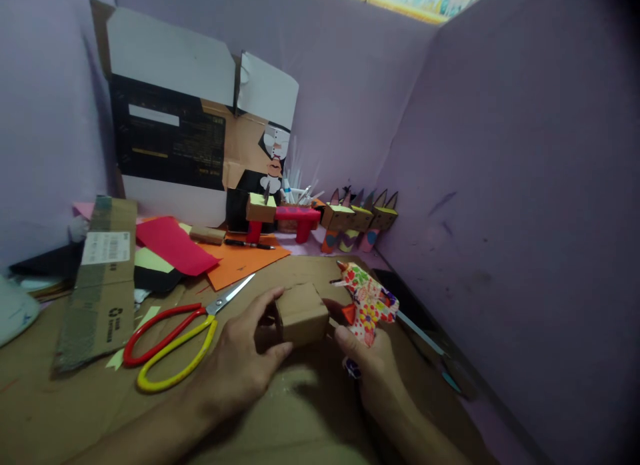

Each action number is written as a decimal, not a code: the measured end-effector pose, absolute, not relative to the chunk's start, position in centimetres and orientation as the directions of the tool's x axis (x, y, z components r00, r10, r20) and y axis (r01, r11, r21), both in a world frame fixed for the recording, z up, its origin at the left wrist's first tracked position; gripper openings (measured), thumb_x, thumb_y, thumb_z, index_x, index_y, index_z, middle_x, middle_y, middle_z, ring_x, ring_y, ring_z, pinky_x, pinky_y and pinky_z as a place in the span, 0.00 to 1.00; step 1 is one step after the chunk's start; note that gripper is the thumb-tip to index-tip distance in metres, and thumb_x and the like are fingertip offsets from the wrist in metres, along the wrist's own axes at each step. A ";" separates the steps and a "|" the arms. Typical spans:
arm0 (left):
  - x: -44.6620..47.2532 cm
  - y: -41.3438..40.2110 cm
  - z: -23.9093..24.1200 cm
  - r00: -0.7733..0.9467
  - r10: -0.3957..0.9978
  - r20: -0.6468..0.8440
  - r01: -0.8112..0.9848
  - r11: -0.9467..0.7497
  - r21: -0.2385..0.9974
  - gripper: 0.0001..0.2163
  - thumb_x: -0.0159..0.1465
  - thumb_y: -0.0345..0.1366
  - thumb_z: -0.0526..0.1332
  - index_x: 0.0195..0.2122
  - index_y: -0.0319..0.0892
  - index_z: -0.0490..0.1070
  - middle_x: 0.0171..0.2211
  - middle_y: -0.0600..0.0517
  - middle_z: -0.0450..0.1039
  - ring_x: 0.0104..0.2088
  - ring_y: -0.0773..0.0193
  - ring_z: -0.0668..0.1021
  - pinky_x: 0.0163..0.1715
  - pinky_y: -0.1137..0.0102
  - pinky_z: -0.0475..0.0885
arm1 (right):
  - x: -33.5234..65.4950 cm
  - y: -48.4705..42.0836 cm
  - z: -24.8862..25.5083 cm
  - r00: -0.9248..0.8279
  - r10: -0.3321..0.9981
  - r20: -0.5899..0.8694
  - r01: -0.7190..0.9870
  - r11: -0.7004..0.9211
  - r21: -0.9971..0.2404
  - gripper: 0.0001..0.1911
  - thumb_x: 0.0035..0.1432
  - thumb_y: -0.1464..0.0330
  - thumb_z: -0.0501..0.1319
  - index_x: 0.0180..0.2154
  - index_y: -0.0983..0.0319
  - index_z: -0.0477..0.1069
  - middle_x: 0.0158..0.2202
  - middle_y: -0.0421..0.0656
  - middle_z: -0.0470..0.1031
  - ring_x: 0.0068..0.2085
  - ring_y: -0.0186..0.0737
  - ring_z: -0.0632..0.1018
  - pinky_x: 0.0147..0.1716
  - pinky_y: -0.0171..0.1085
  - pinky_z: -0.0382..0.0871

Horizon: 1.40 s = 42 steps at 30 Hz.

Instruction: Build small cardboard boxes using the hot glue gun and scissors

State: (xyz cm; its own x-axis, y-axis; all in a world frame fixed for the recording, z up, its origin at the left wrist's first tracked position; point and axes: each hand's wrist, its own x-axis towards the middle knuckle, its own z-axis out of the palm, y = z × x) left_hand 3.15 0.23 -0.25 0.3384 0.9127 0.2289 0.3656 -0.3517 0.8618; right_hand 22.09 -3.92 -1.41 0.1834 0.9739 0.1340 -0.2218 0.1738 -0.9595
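A small closed cardboard box point(303, 315) sits in front of me, just above the cardboard mat. My left hand point(245, 345) grips its left side, with the thumb at the front and the fingers behind. My right hand point(373, 365) is closed around the handle of a glue gun point(367, 295) covered in flower-patterned material. The gun's nozzle points up and to the left, away from the box. Fingers of the right hand reach toward the box's right side, partly hidden behind it. Left of my left hand lie scissors point(207, 311) with red and yellow handles, blades apart.
A cardboard mat point(270, 425) covers the work surface. To the left are a cardboard strip point(103, 285), red paper point(175, 245) and orange paper point(250, 255) with a pen point(250, 244). Cardboard animal figures point(337, 218) and an unfolded carton point(170, 131) stand against the walls.
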 end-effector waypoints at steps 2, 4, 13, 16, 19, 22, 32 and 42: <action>2.9 0.1 -0.8 0.345 0.876 0.338 0.468 -0.472 0.747 0.33 0.55 0.27 0.58 0.61 0.47 0.51 0.56 0.45 0.66 0.56 0.52 0.70 0.54 0.56 0.67 | 22.2 -3.8 -1.5 0.188 0.973 0.131 -0.244 0.176 -0.954 0.24 0.46 0.59 0.68 0.45 0.63 0.74 0.46 0.50 0.78 0.50 0.56 0.76 0.51 0.49 0.67; 2.8 0.2 -1.5 0.379 0.830 0.409 0.455 -0.552 0.698 0.36 0.54 0.24 0.55 0.64 0.47 0.45 0.58 0.45 0.63 0.56 0.54 0.69 0.55 0.57 0.67 | 22.2 -3.7 -1.5 0.171 0.979 0.111 -0.279 0.156 -0.948 0.24 0.47 0.59 0.68 0.45 0.62 0.74 0.46 0.50 0.78 0.49 0.56 0.76 0.51 0.50 0.67; 3.4 0.2 -0.8 0.489 0.826 0.280 0.289 -0.457 0.841 0.24 0.53 0.26 0.57 0.52 0.43 0.61 0.53 0.44 0.67 0.53 0.53 0.71 0.53 0.60 0.67 | 21.7 -3.6 -1.2 0.106 0.991 0.077 -0.291 0.105 -0.951 0.27 0.42 0.65 0.71 0.46 0.62 0.73 0.44 0.48 0.79 0.50 0.54 0.76 0.52 0.49 0.66; 3.2 0.2 -0.2 0.575 0.799 0.176 0.184 -0.336 0.924 0.27 0.51 0.32 0.62 0.54 0.44 0.61 0.57 0.44 0.64 0.54 0.50 0.70 0.54 0.58 0.66 | 21.8 -3.6 -1.2 0.184 0.980 0.078 -0.236 0.121 -0.964 0.27 0.39 0.66 0.72 0.45 0.61 0.74 0.46 0.47 0.78 0.48 0.53 0.76 0.51 0.48 0.67; 3.1 0.3 -0.1 0.614 0.786 0.073 0.017 -0.106 0.994 0.29 0.51 0.39 0.65 0.55 0.43 0.61 0.56 0.44 0.65 0.53 0.50 0.72 0.51 0.61 0.67 | 21.7 -3.7 -1.2 0.177 0.983 0.055 -0.239 0.097 -0.966 0.25 0.41 0.64 0.71 0.44 0.62 0.74 0.44 0.49 0.79 0.47 0.54 0.77 0.50 0.49 0.67; 3.4 0.5 0.0 0.553 0.832 -0.040 0.029 0.028 0.999 0.27 0.52 0.43 0.65 0.52 0.41 0.64 0.45 0.46 0.73 0.47 0.52 0.75 0.44 0.65 0.70 | 21.4 -3.8 -1.2 0.149 0.988 0.034 -0.244 0.070 -0.967 0.24 0.42 0.64 0.71 0.43 0.64 0.74 0.41 0.49 0.80 0.45 0.54 0.79 0.48 0.49 0.69; 4.1 -0.3 0.6 0.432 0.902 -0.005 0.225 -0.103 0.969 0.18 0.53 0.38 0.61 0.45 0.42 0.70 0.41 0.49 0.74 0.40 0.55 0.75 0.40 0.65 0.67 | 21.0 -4.0 -1.1 0.163 0.986 0.025 -0.233 0.063 -0.971 0.19 0.42 0.62 0.71 0.37 0.63 0.74 0.35 0.45 0.81 0.37 0.48 0.80 0.39 0.42 0.73; 4.7 -0.2 0.2 0.426 0.904 -0.015 0.162 -0.060 0.985 0.18 0.54 0.43 0.61 0.45 0.41 0.69 0.43 0.47 0.75 0.42 0.52 0.75 0.41 0.64 0.68 | 20.9 -4.0 -1.2 0.184 0.983 -0.021 -0.193 0.015 -0.981 0.22 0.42 0.61 0.70 0.39 0.65 0.72 0.34 0.47 0.80 0.36 0.49 0.79 0.39 0.44 0.72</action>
State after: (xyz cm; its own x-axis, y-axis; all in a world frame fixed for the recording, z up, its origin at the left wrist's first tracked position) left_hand 4.71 -0.25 0.25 0.4265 0.9044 -0.0148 0.1618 -0.0602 0.9850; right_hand 20.91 -3.95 -1.20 0.1839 0.9827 -0.0211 -0.1929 0.0150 -0.9811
